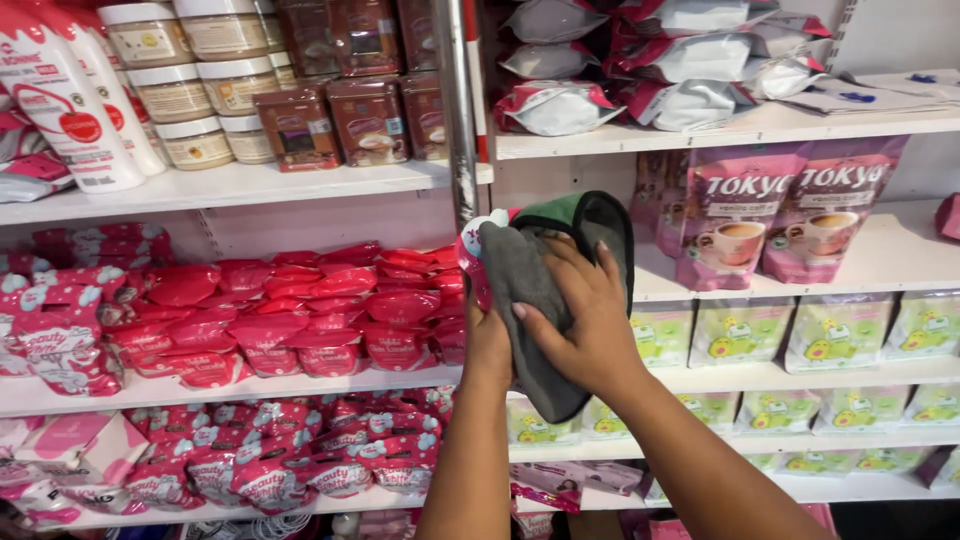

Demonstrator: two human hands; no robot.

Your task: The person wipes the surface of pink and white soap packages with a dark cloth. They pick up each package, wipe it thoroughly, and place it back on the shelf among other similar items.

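Forearms before white shelves (300, 185) of packets (300, 310)

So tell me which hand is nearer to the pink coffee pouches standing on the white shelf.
Right. The right hand presses the grey cloth just left of the pink coffee pouches; the left hand sits farther left, behind the cloth, holding a red packet.

Red sachets (300, 310) crowd the left shelf; beside the brown pouches (780, 215), bare shelf (900, 255) stays open.

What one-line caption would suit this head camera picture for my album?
Right hand presses a grey cloth over a red packet held by the left hand, before stocked shelves.
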